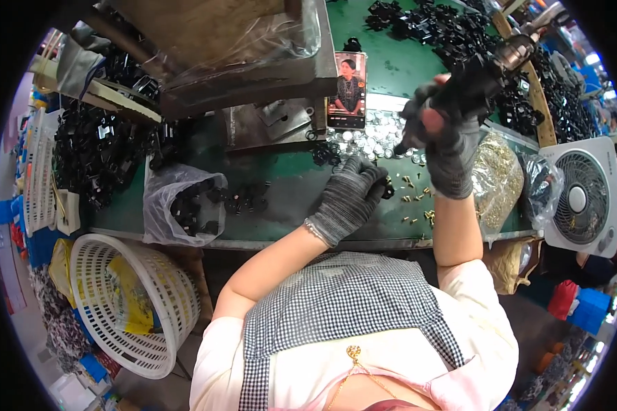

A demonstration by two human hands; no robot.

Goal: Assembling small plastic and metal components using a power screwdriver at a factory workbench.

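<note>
Both my hands wear dark grey knitted gloves. My left hand (346,198) is over the green bench top, its fingers pinched at a small black part (389,188); much of that part is hidden. My right hand (452,151) is raised to the right, wrapped round a black power screwdriver (476,79) with a metal fitting at its upper end. Loose brass screws (409,198) lie on the bench between my hands. Beyond them spreads a pile of shiny silver round pieces (373,140).
A phone (347,92) stands upright behind the silver pieces. Black parts (106,144) are heaped left, and more (435,31) far right. A clear bag (185,205) holds black parts; another bag (498,178) holds brass screws. A fan (577,198) and white basket (175,301) flank me.
</note>
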